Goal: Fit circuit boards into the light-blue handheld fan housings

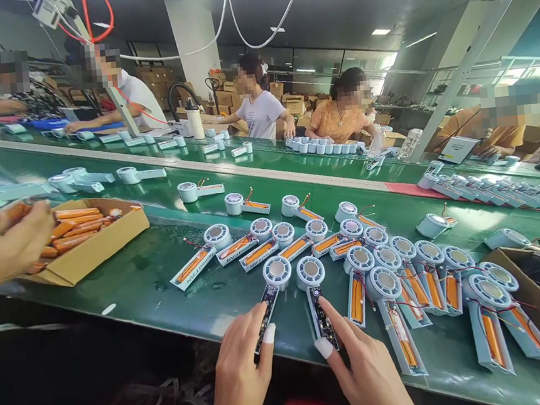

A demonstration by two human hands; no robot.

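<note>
Two light-blue handheld fans lie side by side near the front edge of the green bench, each with a dark circuit board in its handle. My left hand (240,356) is closed, thumb and forefinger on the handle of the left fan (277,272), over its circuit board (268,306). On the right fan (311,272), my right hand (361,355) grips the handle the same way, forefinger beside the small display on its board (317,305). White covers sit on both thumb tips. Around them, several open fans (385,284) show orange battery cells and loose wires.
At left, a co-worker's hand (11,241) holds an orange item beside a cardboard box (99,249) of orange cells. Another box (532,280) with dark parts stands at right. More fans (201,189) lie on the green belt (268,177). Several people work across it.
</note>
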